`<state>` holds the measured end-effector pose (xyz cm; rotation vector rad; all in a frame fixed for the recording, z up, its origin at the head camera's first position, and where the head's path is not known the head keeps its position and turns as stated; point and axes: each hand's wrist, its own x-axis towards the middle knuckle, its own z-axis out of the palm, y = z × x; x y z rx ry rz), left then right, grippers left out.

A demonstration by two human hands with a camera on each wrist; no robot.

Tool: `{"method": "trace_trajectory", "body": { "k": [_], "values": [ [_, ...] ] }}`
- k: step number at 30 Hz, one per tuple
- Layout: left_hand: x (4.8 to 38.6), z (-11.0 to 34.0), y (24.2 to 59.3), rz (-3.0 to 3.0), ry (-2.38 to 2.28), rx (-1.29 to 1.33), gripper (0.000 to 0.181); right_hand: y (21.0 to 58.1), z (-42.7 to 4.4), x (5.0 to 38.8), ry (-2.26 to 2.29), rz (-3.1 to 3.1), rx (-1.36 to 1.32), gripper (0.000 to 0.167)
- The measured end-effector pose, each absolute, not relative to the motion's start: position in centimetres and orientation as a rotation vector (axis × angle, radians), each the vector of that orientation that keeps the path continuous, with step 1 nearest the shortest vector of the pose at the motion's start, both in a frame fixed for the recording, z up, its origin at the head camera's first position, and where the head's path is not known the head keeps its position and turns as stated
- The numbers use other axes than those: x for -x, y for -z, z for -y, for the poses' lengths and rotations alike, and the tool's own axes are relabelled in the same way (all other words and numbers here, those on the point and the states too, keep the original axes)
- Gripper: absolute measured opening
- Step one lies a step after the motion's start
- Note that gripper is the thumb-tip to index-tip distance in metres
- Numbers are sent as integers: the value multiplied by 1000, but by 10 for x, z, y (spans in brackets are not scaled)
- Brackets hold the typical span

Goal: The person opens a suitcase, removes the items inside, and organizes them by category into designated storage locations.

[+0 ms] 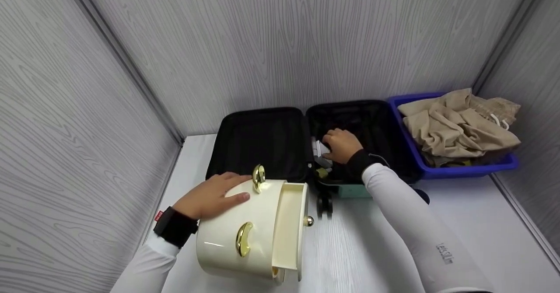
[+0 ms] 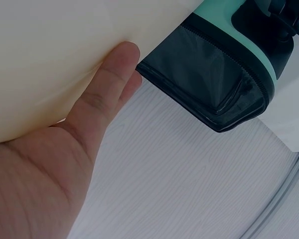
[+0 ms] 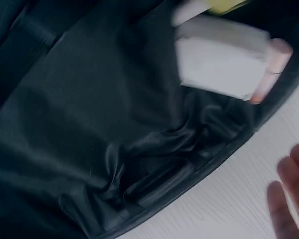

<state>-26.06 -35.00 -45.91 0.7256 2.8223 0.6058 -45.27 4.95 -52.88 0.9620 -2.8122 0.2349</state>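
A cream storage box with gold handles stands in front, its drawer pulled out to the right. My left hand rests on its curved cream surface, fingers extended; the left wrist view shows them flat against it. My right hand reaches into the right half of an opened black-lined suitcase, above small items at its inner edge. In the right wrist view a white box and a pinkish tube lie in the suitcase, apart from my loosely bent right fingers.
A blue basket with beige clothing stands against the suitcase's right side. A small yellowish item lies near the suitcase's front edge. Black wheels stick out toward me. Grey wood-patterned panels enclose the white table.
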Motion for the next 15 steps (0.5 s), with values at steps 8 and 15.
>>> {"method": "trace_trajectory", "body": {
  "k": [8,15],
  "values": [
    [258,350,461,-2823,-616,-732,61,545,-43,473,-129,3041,-883,76],
    [258,350,461,-2825,-606,-704,62,547,-31,476,-245,3173,-811,80]
  ]
}}
